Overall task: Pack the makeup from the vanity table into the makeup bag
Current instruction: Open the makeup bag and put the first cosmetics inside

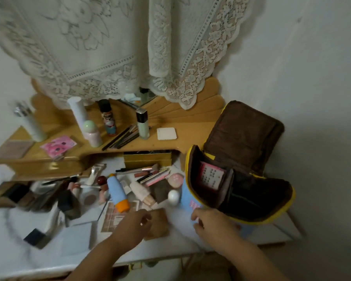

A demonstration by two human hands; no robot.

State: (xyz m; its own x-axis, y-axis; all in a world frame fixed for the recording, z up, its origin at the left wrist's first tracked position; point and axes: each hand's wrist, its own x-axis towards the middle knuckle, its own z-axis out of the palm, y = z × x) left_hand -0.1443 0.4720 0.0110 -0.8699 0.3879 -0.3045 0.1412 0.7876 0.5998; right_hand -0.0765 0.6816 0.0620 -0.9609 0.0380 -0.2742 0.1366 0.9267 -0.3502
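- The one camera sat on my head and looked forward and steeply down at the vanity table.
- It was close: my left hand and right hand filled the lower middle.
- Beyond my hands the wide lens reached the lace cloth at the top.
- Right of my right hand, the wall showed.
- No second view shared the scene.

My white worktop is crowded: a blue tube with an orange cap lies among brushes, compacts and a white egg-shaped sponge. The open makeup bag stands at its right end. Bottles line the wooden shelf behind.
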